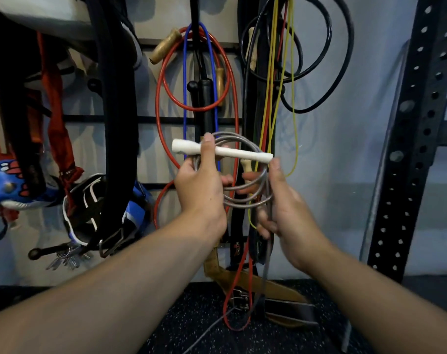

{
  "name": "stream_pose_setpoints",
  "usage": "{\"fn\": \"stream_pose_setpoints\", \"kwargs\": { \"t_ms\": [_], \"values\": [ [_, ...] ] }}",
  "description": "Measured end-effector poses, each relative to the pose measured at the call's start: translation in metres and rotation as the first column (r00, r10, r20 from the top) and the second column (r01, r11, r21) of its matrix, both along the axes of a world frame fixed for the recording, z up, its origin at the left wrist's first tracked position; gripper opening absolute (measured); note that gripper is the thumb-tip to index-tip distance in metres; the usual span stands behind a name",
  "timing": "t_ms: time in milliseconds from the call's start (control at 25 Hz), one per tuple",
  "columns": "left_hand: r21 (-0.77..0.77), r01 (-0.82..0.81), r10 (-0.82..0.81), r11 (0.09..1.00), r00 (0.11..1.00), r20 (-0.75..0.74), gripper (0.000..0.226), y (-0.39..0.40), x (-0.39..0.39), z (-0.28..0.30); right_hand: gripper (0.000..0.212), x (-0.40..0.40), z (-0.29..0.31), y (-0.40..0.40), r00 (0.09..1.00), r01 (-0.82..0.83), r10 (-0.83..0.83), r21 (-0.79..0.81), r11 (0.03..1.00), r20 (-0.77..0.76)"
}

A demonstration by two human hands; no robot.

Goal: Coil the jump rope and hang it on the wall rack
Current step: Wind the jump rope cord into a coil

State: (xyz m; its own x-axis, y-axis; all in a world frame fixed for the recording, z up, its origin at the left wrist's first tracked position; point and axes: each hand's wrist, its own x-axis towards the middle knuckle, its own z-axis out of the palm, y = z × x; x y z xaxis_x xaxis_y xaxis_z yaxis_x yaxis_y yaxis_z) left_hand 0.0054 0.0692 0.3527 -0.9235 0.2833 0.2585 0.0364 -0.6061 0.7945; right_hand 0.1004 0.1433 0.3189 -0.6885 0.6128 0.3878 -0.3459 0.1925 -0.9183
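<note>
The jump rope is a grey cable wound in several loops, with a white handle lying across the top of the coil. My left hand grips the coil's left side and pins the white handle under its thumb. My right hand holds the coil's right side, and a loose grey strand runs down from it to the floor. The wall rack, dark slats on a pale wall, is straight ahead behind the coil. The rope's second handle is hidden.
Red, blue, yellow and black ropes with wooden handles hang on the wall. Dark straps, a blue glove and belts hang at left. A black perforated steel upright stands at right. Leather belts lie on the speckled floor.
</note>
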Motion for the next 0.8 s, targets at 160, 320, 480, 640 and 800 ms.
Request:
{"fn": "stream_pose_setpoints", "kwargs": {
  "t_ms": [160,320,480,640,800],
  "values": [
    [0.022,0.108,-0.109,0.994,0.992,0.07,0.037,-0.003,0.003,-0.019,0.055,-0.012,0.006,-0.021,0.986,0.035,-0.072,-0.231,0.972,-0.15],
    [0.018,0.207,-0.208,0.978,0.974,0.09,0.027,-0.018,-0.008,-0.026,0.042,-0.012,0.015,-0.017,0.988,0.067,-0.093,-0.203,0.977,-0.123],
    [0.035,0.457,-0.459,0.889,0.888,0.039,0.018,-0.037,-0.028,-0.026,0.035,-0.011,0.024,-0.003,0.994,0.046,-0.05,-0.035,0.998,-0.102],
    [-0.142,0.62,-0.626,0.771,0.78,0.004,0.025,-0.06,-0.06,-0.014,0.033,0.002,0.039,0.014,0.998,-0.057,0.05,0.221,0.974,0.039],
    [-0.396,0.586,-0.662,0.707,0.746,-0.077,0.05,-0.08,-0.094,0.014,0.032,0.014,0.061,0.026,0.976,-0.117,0.03,0.397,0.91,0.218]
  ]
}}
